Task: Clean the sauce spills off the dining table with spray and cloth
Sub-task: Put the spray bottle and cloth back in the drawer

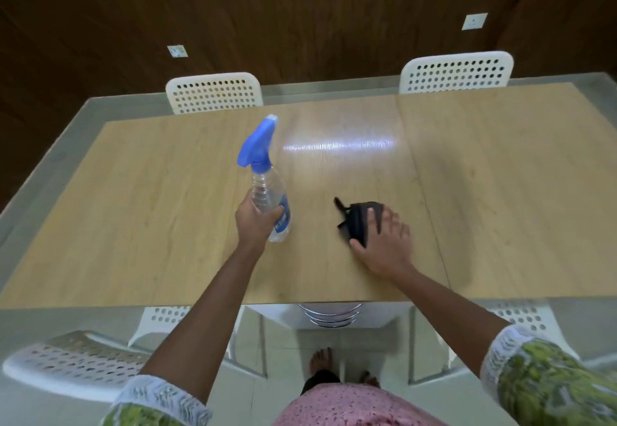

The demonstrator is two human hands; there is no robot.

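A clear spray bottle (267,185) with a blue trigger head is held just above the light wooden dining table (167,218), nozzle pointing away from me. My left hand (255,223) is wrapped around its lower body. A dark folded cloth (359,220) lies on the table to the right of the bottle. My right hand (384,242) presses flat on the cloth, fingers spread over its near side. I can make out no sauce spill on the tabletop; a bright light glare lies past the bottle.
Two white perforated chairs, one on the left (213,91) and one on the right (457,71), stand at the far side. Another white chair (76,362) is at my near left, and one (524,318) at my near right. My bare feet show under the table's near edge.
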